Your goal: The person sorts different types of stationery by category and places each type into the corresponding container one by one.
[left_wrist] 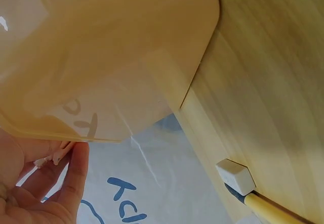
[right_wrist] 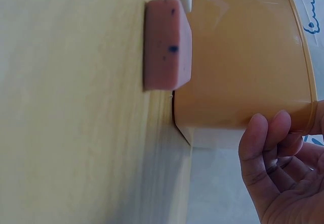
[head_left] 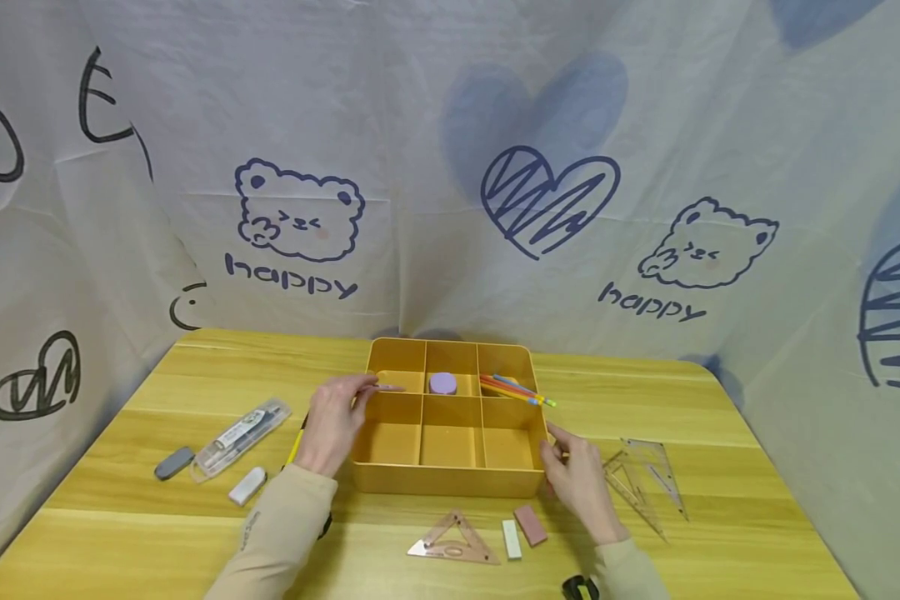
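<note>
A yellow-orange box with several compartments stands on the table. My left hand is at its left wall and pinches a thin pinkish piece over the back left compartment; its kind is unclear. At the right wall, my right hand grips the box with fingers on the outside and thumb at the rim. A round purple item sits in the back middle compartment. Several colored pencils lie in the back right one, their ends over the wall.
Before the box lie a pinkish set square, a white eraser and a pink eraser. Clear set squares are on the right. Leftward are a transparent case, a grey eraser, a white eraser and a yellow stick.
</note>
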Available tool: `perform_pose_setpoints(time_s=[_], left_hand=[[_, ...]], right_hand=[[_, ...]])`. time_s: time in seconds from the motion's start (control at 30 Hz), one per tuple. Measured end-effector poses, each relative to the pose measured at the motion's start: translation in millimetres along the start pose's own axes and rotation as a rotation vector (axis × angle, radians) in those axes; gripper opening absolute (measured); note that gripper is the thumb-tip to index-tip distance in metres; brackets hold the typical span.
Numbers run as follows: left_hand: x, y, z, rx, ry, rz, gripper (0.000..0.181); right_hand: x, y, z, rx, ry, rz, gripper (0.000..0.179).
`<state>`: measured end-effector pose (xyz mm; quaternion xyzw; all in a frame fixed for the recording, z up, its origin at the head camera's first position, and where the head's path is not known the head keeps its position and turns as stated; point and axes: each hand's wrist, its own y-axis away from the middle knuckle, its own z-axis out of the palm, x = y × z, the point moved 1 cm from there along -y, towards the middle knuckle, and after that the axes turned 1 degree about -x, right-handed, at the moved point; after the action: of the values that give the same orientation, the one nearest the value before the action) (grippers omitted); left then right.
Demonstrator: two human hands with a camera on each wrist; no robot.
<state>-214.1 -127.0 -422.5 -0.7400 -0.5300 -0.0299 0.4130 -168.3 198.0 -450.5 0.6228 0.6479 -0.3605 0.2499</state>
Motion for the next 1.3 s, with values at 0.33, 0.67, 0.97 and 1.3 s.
perform_pose_setpoints(time_s=[0.33, 0.67, 0.97, 1.3], left_hand=[[-0.9, 4.1, -0.1, -0.045, -0.011, -0.008, 0.023], [-20.0, 30.0, -29.7, -0.040, 0.067, -0.247, 0.030], [-57.6, 42.1, -62.1, -0.238, -0.059, -0.435, 0.023], [-64.3, 43.3, -63.4, -0.511, -0.083, -0.578, 0.026]], right_hand=[[-0.2, -0.2, 0.1, 0.005, -0.003, -0.009, 0.041], [-2.5, 0.6, -0.1, 0.007, -0.016, -0.029, 0.041], [-1.3, 1.2, 0.1, 0.008, -0.012, -0.030, 0.040], [-2.6, 0.9, -0.5, 0.004, -0.017, -0.022, 0.040]])
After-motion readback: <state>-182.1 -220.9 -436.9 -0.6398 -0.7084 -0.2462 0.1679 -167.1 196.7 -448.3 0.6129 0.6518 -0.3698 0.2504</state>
